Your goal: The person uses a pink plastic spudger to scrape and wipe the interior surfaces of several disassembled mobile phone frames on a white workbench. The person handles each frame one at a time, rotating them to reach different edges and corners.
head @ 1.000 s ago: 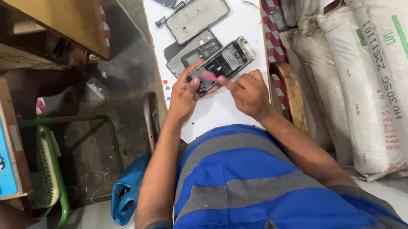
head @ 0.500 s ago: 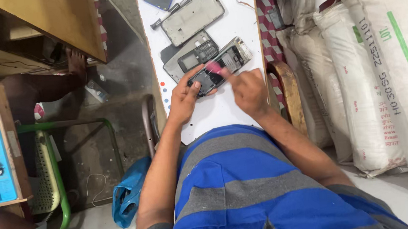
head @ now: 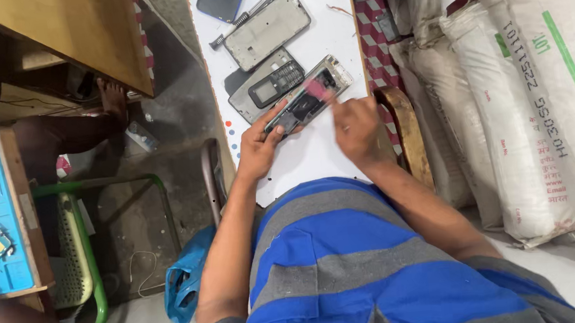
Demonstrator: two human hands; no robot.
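- Left hand (head: 259,146) pinning the near end of the opened phone (head: 307,102) to the table (head: 315,159); fingers pressed flat on it.
- Right hand (head: 357,130) pinching a pink tool (head: 319,89) just beyond its fingertips.
- Best kept pinned, tool worked lightly.
- Long axis diagonal, far end pointing up-right, away from the left fingers.

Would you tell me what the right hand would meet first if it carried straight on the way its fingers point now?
Probably the opened phone frame: the right hand points up-left with a pink tool already over it, while the left hand steadies its near end. Height above it is unclear.
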